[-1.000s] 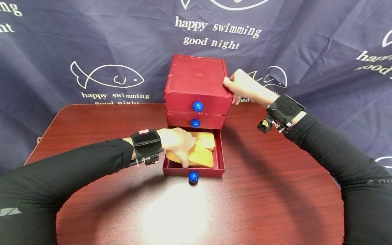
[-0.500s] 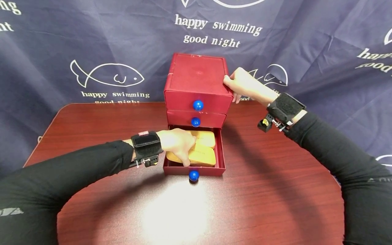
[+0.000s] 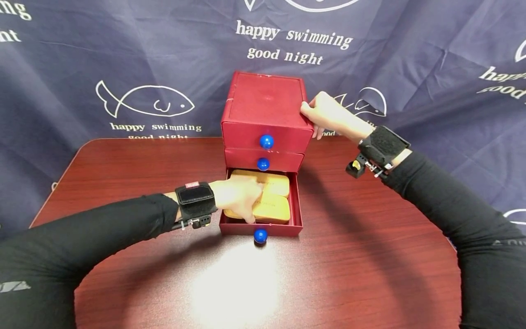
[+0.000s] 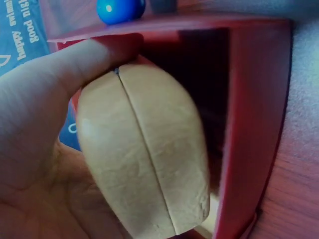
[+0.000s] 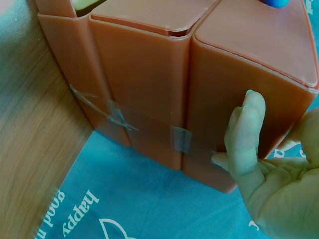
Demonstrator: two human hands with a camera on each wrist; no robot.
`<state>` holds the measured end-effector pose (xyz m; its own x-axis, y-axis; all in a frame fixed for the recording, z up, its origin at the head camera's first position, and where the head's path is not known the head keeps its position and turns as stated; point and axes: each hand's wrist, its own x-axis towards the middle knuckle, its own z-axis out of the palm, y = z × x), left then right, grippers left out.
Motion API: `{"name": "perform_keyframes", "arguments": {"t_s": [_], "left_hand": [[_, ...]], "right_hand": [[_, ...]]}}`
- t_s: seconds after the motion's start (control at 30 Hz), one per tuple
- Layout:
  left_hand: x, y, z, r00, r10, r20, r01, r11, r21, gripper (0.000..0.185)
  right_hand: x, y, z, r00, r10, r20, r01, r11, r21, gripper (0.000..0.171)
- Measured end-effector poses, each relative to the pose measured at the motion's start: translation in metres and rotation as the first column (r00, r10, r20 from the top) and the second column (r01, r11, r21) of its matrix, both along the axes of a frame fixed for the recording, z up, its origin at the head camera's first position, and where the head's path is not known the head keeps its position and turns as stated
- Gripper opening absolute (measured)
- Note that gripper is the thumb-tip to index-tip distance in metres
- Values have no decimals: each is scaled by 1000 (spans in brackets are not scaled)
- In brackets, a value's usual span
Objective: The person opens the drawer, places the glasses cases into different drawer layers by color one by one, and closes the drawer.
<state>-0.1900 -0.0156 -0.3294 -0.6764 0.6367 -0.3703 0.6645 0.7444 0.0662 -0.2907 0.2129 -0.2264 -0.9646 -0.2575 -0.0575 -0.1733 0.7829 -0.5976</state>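
A red drawer cabinet (image 3: pixel 267 103) stands at the back middle, its bottom drawer (image 3: pixel 297 214) pulled out. Two yellow hard cases, like glasses cases, lie lengthwise in that drawer, the rear case (image 3: pixel 277 183) behind the front case (image 3: pixel 271 208). My left hand (image 3: pixel 238 196) reaches in from the left and grips the front case by its left end. In the left wrist view the seam of this case (image 4: pixel 144 149) shows, with the thumb curved over one side. My right hand (image 3: pixel 326 112) holds the cabinet's upper right edge, thumb on top and fingers against the side (image 5: pixel 244 134).
Above the pulled-out drawer, the middle drawer (image 3: pixel 242 158) and top drawer (image 3: pixel 242 136) are closed, each with a blue knob. Another blue knob (image 3: pixel 260 236) sits on the bottom drawer's front. A dark blue printed cloth (image 3: pixel 164 45) hangs behind the reddish wooden table (image 3: pixel 349 256).
The front case has turned from slightly slanted to nearly level alongside the rear one, with my left hand still on it. My right hand stays on the cabinet.
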Motion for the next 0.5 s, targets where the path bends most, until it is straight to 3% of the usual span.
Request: {"name": "perform_keyframes", "arguments": {"t_s": [0.13,0.3,0.5], "left_hand": [[0,0,-2,1000,2,-10,-2,1000,-13,56],[-2,2,-1,997,-33,-72,29,998,-53,43],[-4,9,-1,995,-68,-71,62,995,-83,36]], "right_hand": [[0,0,0,1000,-6,1,6,1000,5,46],[1,-1,1,1000,-4,-5,4,1000,10,48],[2,-1,2,1000,0,-9,0,1000,13,49]]}}
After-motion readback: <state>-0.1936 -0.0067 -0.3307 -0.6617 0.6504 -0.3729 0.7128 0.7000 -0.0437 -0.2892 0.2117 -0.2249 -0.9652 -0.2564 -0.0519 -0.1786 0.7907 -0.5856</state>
